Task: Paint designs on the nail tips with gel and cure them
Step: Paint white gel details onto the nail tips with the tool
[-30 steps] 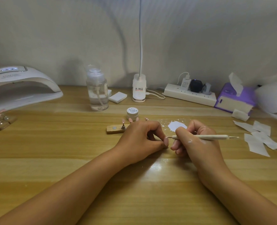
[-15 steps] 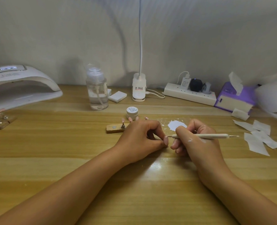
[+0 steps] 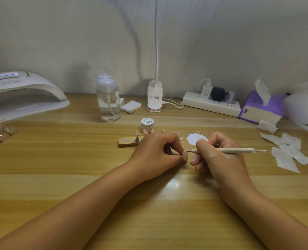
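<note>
Between the two hands, the dotting pen [image 3: 221, 150] held in right hand [image 3: 220, 156] fingers meets a nail tip [image 3: 184, 156] pinched by left hand [image 3: 158, 152] fingers.

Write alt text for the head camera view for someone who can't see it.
A right hand holds a thin dotting pen with its tip at a nail tip pinched in the left hand, over a wooden table. A curing lamp sits far left.
</note>
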The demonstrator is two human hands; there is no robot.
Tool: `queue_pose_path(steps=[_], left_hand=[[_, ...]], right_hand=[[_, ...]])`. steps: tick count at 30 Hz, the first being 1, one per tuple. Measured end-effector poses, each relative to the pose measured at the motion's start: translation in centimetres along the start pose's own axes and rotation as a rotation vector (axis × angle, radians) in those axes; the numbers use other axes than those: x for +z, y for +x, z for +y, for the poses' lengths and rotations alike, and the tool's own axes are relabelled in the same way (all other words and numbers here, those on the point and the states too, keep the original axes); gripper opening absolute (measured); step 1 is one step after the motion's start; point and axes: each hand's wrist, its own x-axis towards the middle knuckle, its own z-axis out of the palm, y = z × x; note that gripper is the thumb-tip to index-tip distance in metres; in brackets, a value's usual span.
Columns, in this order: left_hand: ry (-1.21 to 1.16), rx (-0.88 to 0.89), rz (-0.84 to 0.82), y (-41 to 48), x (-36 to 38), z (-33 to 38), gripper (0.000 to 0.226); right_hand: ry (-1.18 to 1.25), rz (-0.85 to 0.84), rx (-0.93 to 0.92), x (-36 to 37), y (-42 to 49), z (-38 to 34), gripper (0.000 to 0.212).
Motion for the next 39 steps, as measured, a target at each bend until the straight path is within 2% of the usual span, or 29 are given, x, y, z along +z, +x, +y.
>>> queue_pose_path(steps=[9,16,19,21,24,30,36,39], left_hand=[[0.010,0.007,0.001,0.0,0.0,-0.1,0.035],[-0.008,-0.029,-0.003,0.1,0.0,-0.1,0.023],[0.001,-0.045,0.009,0.1,0.0,0.0,0.024],[0.000,-0.048,0.015,0.1,0.1,0.0,0.025],[-0.006,-0.055,0.012,0.1,0.1,0.1,0.023],[-0.022,-0.066,-0.011,0.1,-0.1,0.2,0.021],[-0.027,-0.069,-0.015,0.1,0.0,0.1,0.025],[-0.032,-0.071,-0.019,0.1,-0.1,0.1,0.022]], right_hand=[[-0.001,0.001,-0.009,0.0,-0.1,-0.1,0.029],[0.058,0.147,-0.077,-0.6,0.1,0.0,0.023],[-0.125,0.187,-0.195,-1.7,1.0,-0.5,0.020],[-0.226,0.205,-0.209,-2.8,1.7,-0.6,0.020],[-0.399,0.207,-0.127,-4.0,2.7,-0.2,0.011],[-0.467,0.121,-0.013,-4.2,3.1,0.6,0.015],[-0.471,0.153,-0.050,-4.1,3.1,0.8,0.018],[-0.334,0.234,-0.148,-3.7,2.5,-0.3,0.016]])
